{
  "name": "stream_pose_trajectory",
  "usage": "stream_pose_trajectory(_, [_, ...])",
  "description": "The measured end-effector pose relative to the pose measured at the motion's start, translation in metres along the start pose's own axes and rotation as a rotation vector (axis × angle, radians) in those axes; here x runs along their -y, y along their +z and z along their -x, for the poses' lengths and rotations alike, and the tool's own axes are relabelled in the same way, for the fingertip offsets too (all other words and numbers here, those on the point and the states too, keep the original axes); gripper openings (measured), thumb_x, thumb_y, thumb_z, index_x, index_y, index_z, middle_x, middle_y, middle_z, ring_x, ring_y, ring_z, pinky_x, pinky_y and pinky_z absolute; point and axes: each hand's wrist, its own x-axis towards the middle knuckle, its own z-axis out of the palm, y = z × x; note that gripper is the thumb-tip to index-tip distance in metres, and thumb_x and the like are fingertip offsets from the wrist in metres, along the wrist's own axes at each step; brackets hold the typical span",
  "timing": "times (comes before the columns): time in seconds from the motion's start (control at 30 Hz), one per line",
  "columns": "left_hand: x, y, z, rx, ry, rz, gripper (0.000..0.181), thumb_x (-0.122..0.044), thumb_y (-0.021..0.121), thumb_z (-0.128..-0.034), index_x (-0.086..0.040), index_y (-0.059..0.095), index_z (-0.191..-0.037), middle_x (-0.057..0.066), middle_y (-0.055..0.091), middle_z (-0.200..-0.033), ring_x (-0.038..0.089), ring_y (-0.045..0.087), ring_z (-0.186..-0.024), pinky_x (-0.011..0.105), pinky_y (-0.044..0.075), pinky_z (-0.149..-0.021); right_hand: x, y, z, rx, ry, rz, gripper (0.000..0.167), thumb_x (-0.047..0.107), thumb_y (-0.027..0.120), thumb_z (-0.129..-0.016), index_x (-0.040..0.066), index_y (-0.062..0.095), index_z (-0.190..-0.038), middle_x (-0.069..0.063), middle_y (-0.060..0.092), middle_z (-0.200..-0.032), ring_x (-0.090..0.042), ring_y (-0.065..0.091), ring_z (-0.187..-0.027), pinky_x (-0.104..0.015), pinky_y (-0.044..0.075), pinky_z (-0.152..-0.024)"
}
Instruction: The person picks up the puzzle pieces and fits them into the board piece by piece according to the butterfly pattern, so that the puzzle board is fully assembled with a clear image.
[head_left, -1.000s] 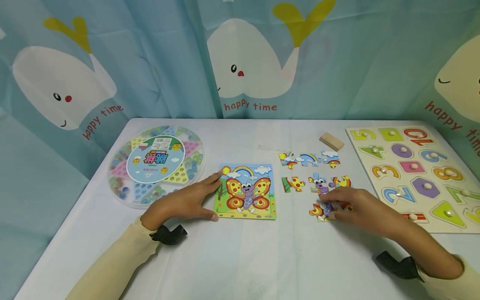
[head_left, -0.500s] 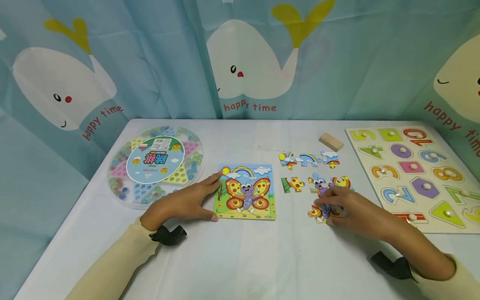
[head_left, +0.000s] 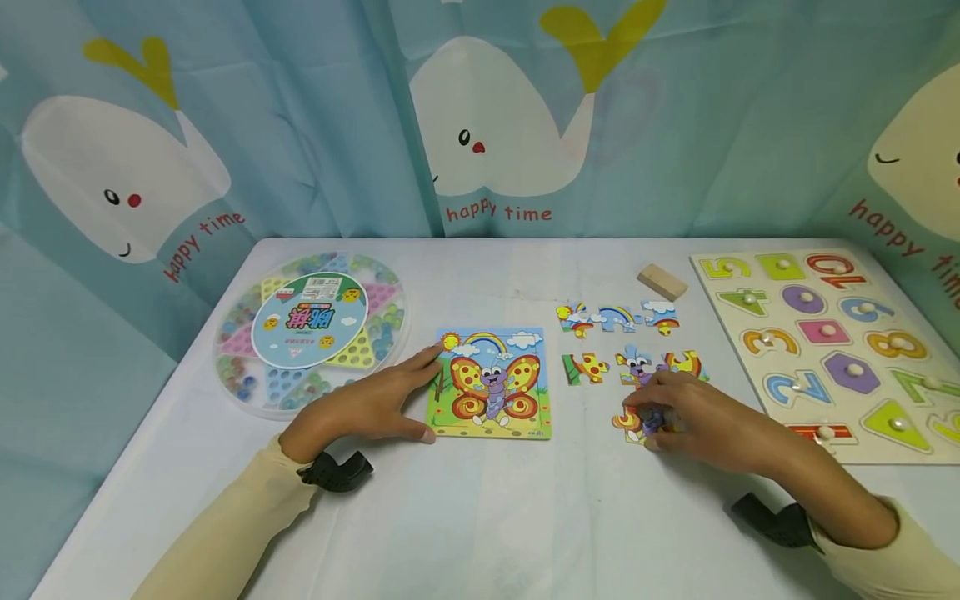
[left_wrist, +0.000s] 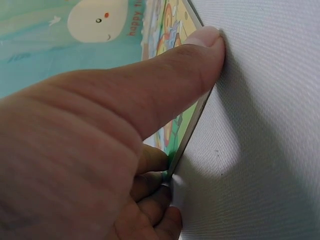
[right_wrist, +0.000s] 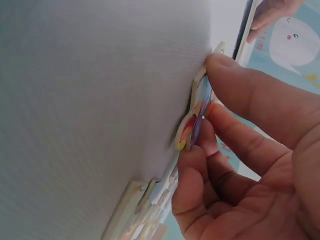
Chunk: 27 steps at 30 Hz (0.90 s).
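Observation:
The left hand (head_left: 378,400) rests at the left side of a butterfly puzzle board (head_left: 495,425), its thumb and fingertips touching the edge. The thumb (left_wrist: 165,75) lies out straight along it in the left wrist view. The right hand (head_left: 708,417) pinches a purple butterfly-body puzzle piece (right_wrist: 202,100) between thumb and fingers, low over the table. Against that piece lies an orange wing piece (head_left: 628,422). Behind the hand are a butterfly-face piece (head_left: 635,365) and a right-wing piece (head_left: 690,365), with a dotted-wing piece (head_left: 587,368) to the left.
Three sky pieces, among them a rainbow piece (head_left: 618,318), form a row farther back. Behind them lies a wooden block (head_left: 662,282). A number peg board (head_left: 757,392) is at the right, and a round marble game (head_left: 311,321) at the left.
The right hand has shifted slightly left, its fingers closing in round the purple piece. That piece and the orange wing piece have slid a little left. The left hand has stayed in place.

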Motion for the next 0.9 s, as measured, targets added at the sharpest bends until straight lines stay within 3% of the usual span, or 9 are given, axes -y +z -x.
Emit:
stream_pose_trajectory(0.47, [0.000, 0.000, 0.001, -0.001, -0.001, 0.004, 0.097, -0.034, 0.080, -0.0810, -0.003, 0.024, -0.153, 0.001, 0.000, -0.163, 0.021, 0.007, -0.147, 0.042, 0.022, -0.115, 0.004, 0.001, -0.004, -0.001, 0.030, -0.083, 0.038, 0.010, 0.085, -0.074, 0.015, 0.065, -0.105, 0.010, 0.055, -0.094, -0.009, 0.050, -0.085, -0.028, 0.047, -0.073])
stream_pose_trajectory(0.7, [-0.001, -0.001, 0.002, 0.000, -0.002, 0.009, 0.097, -0.033, 0.080, -0.0812, -0.002, 0.023, -0.153, 0.001, 0.001, -0.163, 0.022, 0.007, -0.147, 0.043, 0.022, -0.115, 0.008, 0.001, -0.010, 0.004, 0.018, -0.139, 0.030, -0.005, 0.075, -0.078, 0.016, 0.065, -0.098, 0.010, 0.055, -0.086, -0.008, 0.051, -0.080, -0.025, 0.048, -0.067])
stream_pose_trajectory(0.9, [-0.001, 0.000, 0.001, 0.000, 0.004, 0.008, 0.097, -0.034, 0.080, -0.0815, -0.003, 0.023, -0.154, 0.001, 0.001, -0.163, 0.022, 0.008, -0.147, 0.043, 0.022, -0.115, 0.010, 0.000, -0.011, 0.011, 0.009, -0.177, 0.026, -0.005, 0.072, -0.082, 0.016, 0.063, -0.094, 0.011, 0.056, -0.085, -0.006, 0.053, -0.078, -0.024, 0.048, -0.067])
